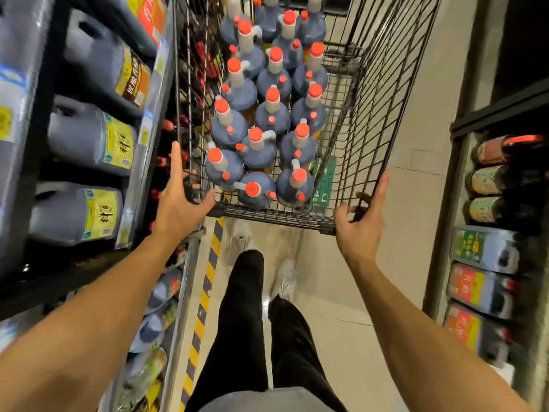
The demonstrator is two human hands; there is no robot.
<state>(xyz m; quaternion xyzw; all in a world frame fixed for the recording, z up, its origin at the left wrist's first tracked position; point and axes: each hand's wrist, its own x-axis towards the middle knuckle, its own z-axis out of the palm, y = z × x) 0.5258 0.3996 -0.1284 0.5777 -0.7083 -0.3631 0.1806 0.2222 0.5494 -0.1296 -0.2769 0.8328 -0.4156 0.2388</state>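
Left hand (178,209) and right hand (359,227) each grip a near corner of the cart (267,216). Bottles (258,150) ahead crowd it, so unloading seems unstarted.

Bottles (272,114) stand in the cart (267,216) between shelves (150,123)

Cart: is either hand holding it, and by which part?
Both hold the cart: the left hand grips its near left corner, the right hand its near right corner.
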